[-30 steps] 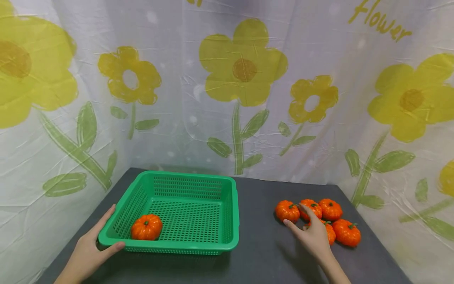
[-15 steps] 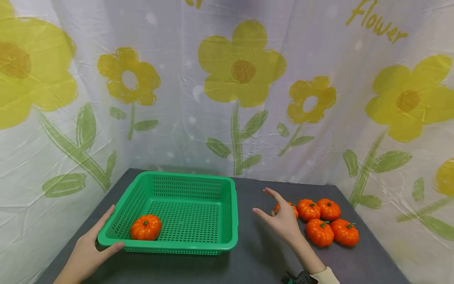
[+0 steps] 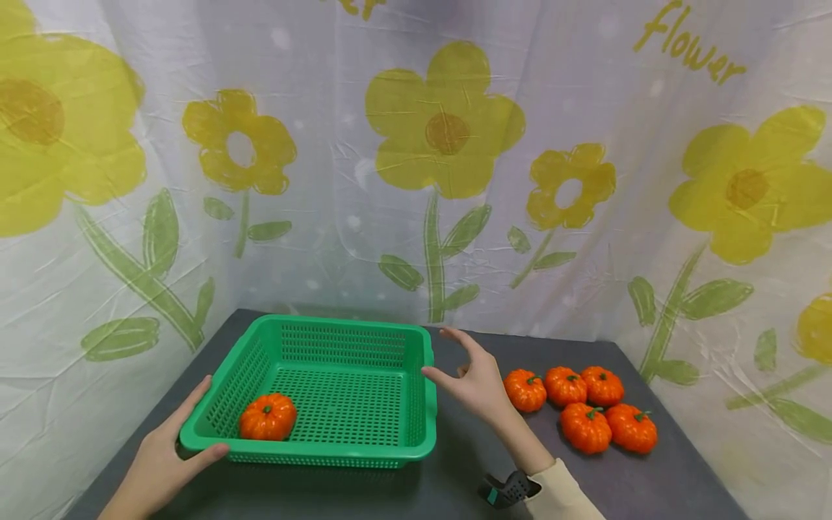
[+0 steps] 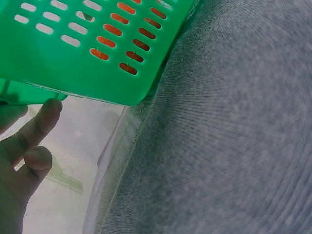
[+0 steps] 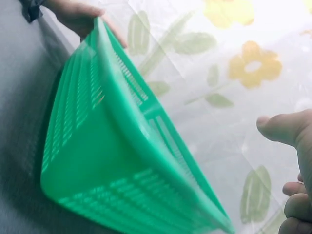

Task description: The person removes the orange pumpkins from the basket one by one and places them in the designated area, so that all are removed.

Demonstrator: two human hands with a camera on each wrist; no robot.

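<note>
A green plastic basket point(image 3: 312, 451) with slotted walls stands left of centre in the head view. One small orange pumpkin point(image 3: 268, 417) lies inside at its front left. My left hand point(image 3: 156, 456) holds the basket's front left corner, thumb on the front rim and fingers along the left side; in the left wrist view, fingertips point(image 4: 48, 109) meet the rim's underside. Nothing is in my right hand point(image 3: 479, 384), whose thumb and index finger are spread at the basket's right rim. Right of that hand sits a pumpkin point(image 3: 525, 391), nearest of a group.
Several more orange pumpkins point(image 3: 586, 427) with green stems cluster on the right of the dark grey table point(image 3: 455, 462). A white curtain point(image 3: 338, 238) printed with yellow flowers rises along the back and both sides. A black wrist strap point(image 3: 510, 488) circles the right wrist.
My right hand has moved left from the pumpkin group to the basket's right rim, uncovering the pumpkins. The left hand, the basket and the pumpkin inside have stayed put.
</note>
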